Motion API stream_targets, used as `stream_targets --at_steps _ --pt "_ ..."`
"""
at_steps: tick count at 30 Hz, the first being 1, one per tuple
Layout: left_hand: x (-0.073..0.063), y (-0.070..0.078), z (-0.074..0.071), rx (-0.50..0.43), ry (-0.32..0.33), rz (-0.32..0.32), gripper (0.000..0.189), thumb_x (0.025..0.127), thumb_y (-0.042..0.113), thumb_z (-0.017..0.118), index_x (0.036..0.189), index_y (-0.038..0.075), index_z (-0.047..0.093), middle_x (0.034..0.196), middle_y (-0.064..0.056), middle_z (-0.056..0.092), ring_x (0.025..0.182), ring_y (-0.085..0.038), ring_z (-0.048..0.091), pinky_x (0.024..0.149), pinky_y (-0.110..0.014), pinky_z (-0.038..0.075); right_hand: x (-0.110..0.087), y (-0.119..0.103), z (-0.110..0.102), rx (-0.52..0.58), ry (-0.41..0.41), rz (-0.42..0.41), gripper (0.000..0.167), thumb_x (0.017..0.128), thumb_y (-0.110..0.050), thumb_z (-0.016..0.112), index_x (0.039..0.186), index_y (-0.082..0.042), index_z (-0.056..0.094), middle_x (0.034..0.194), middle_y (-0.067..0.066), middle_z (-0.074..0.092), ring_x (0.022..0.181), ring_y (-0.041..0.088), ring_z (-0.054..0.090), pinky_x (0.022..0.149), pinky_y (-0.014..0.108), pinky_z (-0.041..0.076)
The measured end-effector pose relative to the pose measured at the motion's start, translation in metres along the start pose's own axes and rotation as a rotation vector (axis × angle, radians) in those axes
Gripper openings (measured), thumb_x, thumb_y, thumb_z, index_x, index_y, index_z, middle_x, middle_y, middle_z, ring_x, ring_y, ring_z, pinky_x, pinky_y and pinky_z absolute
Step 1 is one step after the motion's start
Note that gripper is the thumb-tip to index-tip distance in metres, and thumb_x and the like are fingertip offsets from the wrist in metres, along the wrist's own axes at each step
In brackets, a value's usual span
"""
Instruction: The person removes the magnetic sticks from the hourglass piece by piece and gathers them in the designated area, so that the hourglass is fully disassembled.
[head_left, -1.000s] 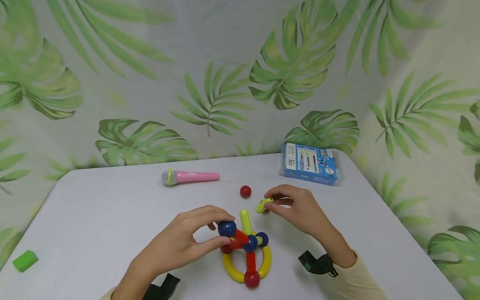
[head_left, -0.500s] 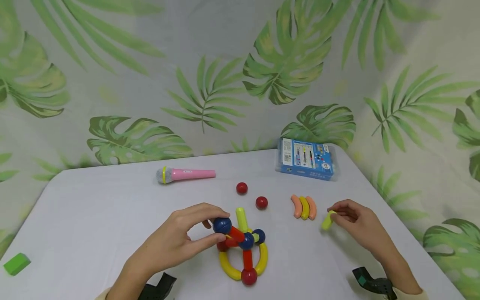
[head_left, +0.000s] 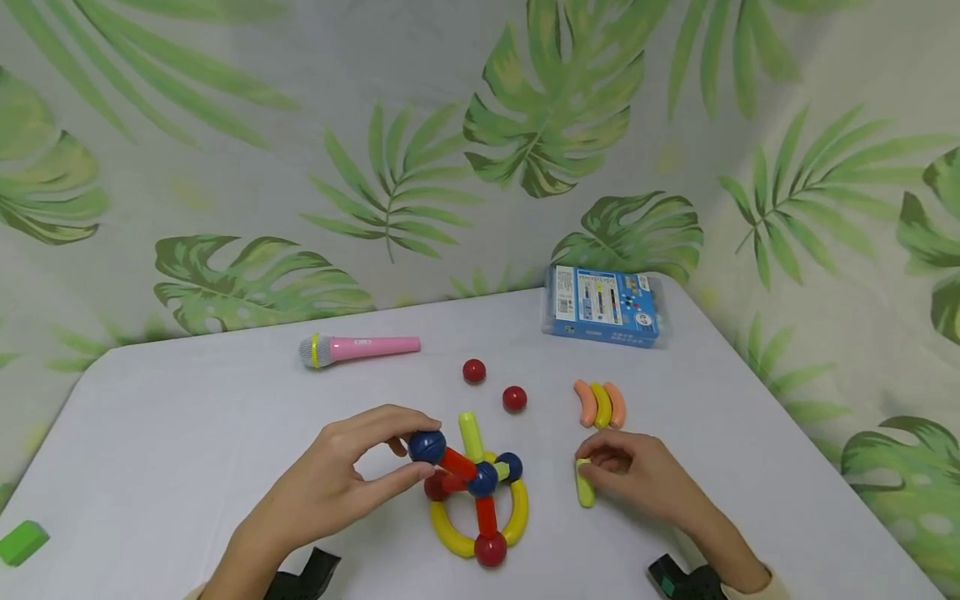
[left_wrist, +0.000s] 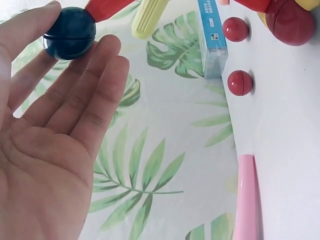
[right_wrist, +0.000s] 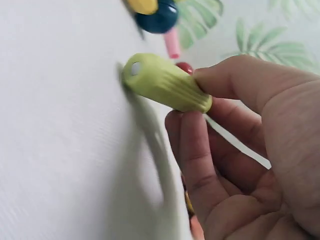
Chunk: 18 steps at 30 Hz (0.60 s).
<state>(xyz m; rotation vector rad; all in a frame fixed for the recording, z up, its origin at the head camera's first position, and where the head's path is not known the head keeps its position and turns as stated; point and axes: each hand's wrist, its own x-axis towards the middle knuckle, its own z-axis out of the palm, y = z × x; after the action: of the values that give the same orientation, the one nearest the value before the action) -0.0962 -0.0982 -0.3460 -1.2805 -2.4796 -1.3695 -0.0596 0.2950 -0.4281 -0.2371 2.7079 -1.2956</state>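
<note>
My left hand (head_left: 360, 462) pinches a dark blue ball (head_left: 427, 447) between thumb and fingers. That ball tops a red rod of a magnetic ball-and-rod construction (head_left: 486, 518), which has red rods, blue and red balls and a ring of curved yellow rods (head_left: 447, 531) at its base. A light green rod (head_left: 470, 435) sticks up from its back. To its right, my right hand (head_left: 637, 471) pinches a short light green rod (head_left: 585, 485) close over the table. The right wrist view shows this rod's ribbed side and a silvery dot on its end (right_wrist: 135, 68).
Two red balls (head_left: 514, 398) lie behind the construction. Two orange curved rods and a yellow curved rod (head_left: 601, 406) lie side by side behind my right hand. Farther back are a pink toy microphone (head_left: 375, 347) and a blue box (head_left: 603, 307). A green block (head_left: 24, 543) sits far left.
My right hand has carried the light green rod from behind the construction out to the right, then back left and nearer. My left hand keeps hold of the blue ball.
</note>
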Motion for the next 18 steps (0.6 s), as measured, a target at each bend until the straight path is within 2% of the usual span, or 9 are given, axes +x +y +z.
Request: stream_targets --at_steps 3,8,14,18 --pt "0.000 0.000 0.000 0.001 0.009 0.004 0.038 0.093 0.023 0.079 0.129 0.027 0.067 0.120 0.012 0.070 0.098 -0.004 0.066 0.082 -0.026 0.060 0.003 -0.003 0.011 -0.063 0.001 -0.019 0.013 0.092 -0.027 0.079 0.102 -0.020 0.075 0.087 -0.009 0.066 0.077 0.005 0.060 0.070 0.020 0.055" --pt "0.000 0.001 -0.002 0.002 0.020 0.027 0.037 0.093 0.020 0.078 0.129 0.025 0.067 0.119 0.009 0.071 0.096 -0.005 0.066 0.081 -0.026 0.060 0.004 -0.002 0.017 -0.110 0.058 -0.065 0.012 0.089 -0.021 0.083 0.097 -0.024 0.075 0.087 -0.008 0.061 0.077 0.006 0.058 0.068 0.020 0.054" --pt "0.000 0.000 -0.003 -0.014 0.017 0.040 0.038 0.093 0.020 0.078 0.129 0.025 0.067 0.120 0.010 0.070 0.096 -0.005 0.066 0.082 -0.026 0.059 0.004 -0.002 0.014 -0.112 0.089 -0.086 0.012 0.090 -0.016 0.081 0.098 -0.022 0.074 0.089 -0.009 0.064 0.077 0.005 0.060 0.071 0.022 0.056" --pt "0.001 0.000 -0.002 -0.015 0.009 0.030 0.038 0.094 0.021 0.078 0.130 0.026 0.067 0.120 0.011 0.070 0.097 -0.004 0.066 0.082 -0.026 0.060 0.005 -0.007 0.004 -0.168 0.137 -0.108 0.014 0.089 -0.014 0.081 0.101 -0.018 0.075 0.090 -0.012 0.069 0.078 0.003 0.061 0.073 0.022 0.058"
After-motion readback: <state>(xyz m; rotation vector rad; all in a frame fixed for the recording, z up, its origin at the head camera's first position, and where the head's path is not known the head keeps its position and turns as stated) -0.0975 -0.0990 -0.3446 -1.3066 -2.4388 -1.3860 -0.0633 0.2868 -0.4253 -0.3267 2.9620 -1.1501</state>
